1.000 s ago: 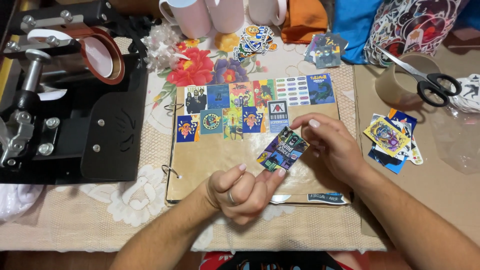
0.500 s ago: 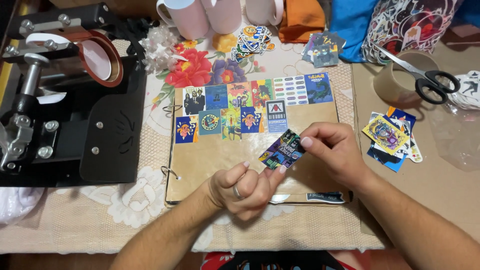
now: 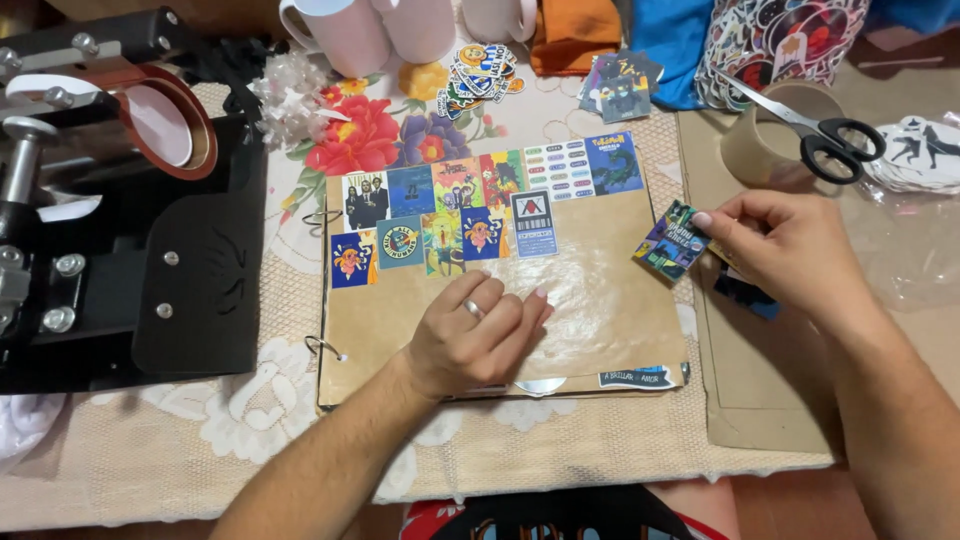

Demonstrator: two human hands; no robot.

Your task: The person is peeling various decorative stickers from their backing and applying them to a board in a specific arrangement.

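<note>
Lace cloth (image 3: 180,450) with big flowers covers the surface, and a brown ring-bound scrapbook (image 3: 610,320) lies open on it. Rows of colourful stickers (image 3: 470,205) fill the top of its page.

The left hand (image 3: 480,335) rests flat on the page, below those stickers. Its grip is loose, with the fingers curled down and pressing on the paper, and it holds nothing. A ring sits on one finger.

The right hand (image 3: 790,245) is off to the right of the left hand, just past the edge of the scrapbook. Its grip is pinched shut on one small dark sticker (image 3: 672,242), held by a corner between thumb and fingers. The sticker hangs in the air, tilted, beside the page edge and not touching it.

Above the right hand, scissors (image 3: 815,130) lie across a roll of tape (image 3: 765,145). Far to the left of the left hand stands a black mug press (image 3: 120,210). White mugs (image 3: 390,30) stand well above both hands, with a small pile of loose stickers (image 3: 480,70) just below them. Brown cardboard (image 3: 760,390) lies under the right wrist.
</note>
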